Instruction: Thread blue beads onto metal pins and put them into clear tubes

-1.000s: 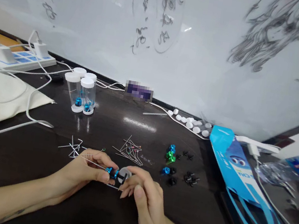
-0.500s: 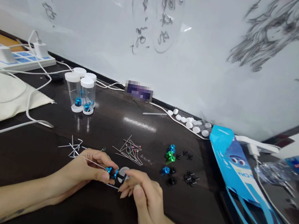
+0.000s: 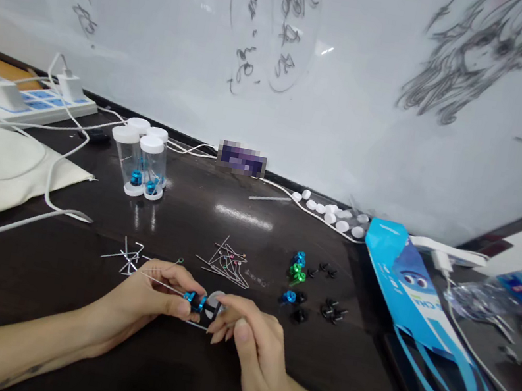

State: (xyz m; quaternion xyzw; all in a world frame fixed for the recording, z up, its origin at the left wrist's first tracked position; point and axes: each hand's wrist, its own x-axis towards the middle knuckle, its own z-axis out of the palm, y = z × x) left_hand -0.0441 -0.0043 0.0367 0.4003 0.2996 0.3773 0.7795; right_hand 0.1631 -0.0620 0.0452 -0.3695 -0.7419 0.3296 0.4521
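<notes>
My left hand point(image 3: 144, 296) pinches a small blue metal part point(image 3: 194, 301) between thumb and fingers. A thin metal rod point(image 3: 162, 282) sticks out from that part to the left, across the palm side. On its right end sits a black stemmed piece point(image 3: 211, 311). My right hand point(image 3: 257, 355) has its index fingertip against this black end, with the other fingers curled below it. Beside that fingertip is a pale round disc point(image 3: 213, 301), partly covered; I cannot tell what it belongs to. Another thin rod point(image 3: 196, 325) shows under the hands.
Bent metal keys point(image 3: 129, 258) and thin rods point(image 3: 228, 263) lie beyond my hands. Blue and green parts point(image 3: 297, 271) and black pieces point(image 3: 333, 311) lie to the right. Lidded clear tubes point(image 3: 148, 167), white caps point(image 3: 331, 215), a blue lanyard card point(image 3: 398, 272) and white cables point(image 3: 50, 180) surround them.
</notes>
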